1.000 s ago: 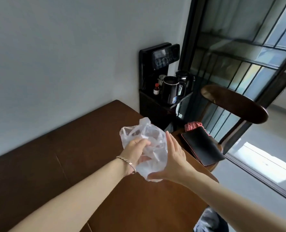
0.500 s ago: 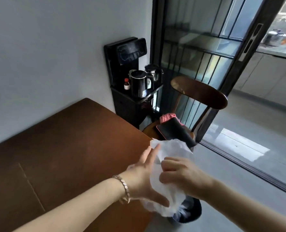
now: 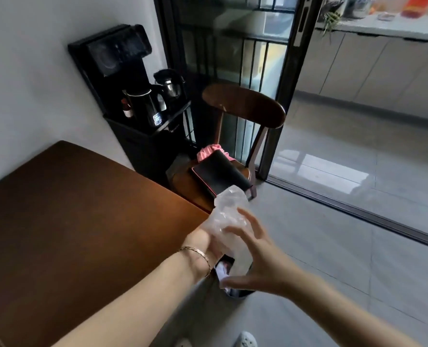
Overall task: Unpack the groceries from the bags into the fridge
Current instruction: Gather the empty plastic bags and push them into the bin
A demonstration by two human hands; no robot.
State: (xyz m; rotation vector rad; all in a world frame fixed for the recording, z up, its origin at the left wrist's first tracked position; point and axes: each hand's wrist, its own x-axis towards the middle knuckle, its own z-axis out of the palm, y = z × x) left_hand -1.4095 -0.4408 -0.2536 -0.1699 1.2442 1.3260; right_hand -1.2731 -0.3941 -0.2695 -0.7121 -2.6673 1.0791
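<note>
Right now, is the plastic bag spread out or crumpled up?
Crumpled. The plastic bag is a wrinkled wad held in the left hand; the right hand is open next to it, fingers spread.

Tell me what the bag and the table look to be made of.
Bag: thin plastic film, translucent and glossy, going by its crumpled folds and whitish sheen. Table: probably wood or veneer, smooth satin brown finish, judging by the soft glare near its edge.

Clear crinkly plastic bag (image 3: 229, 212), smooth wood table (image 3: 82, 221), glossy floor tiles (image 3: 358, 171), glossy blk kettle (image 3: 145, 106)
</note>
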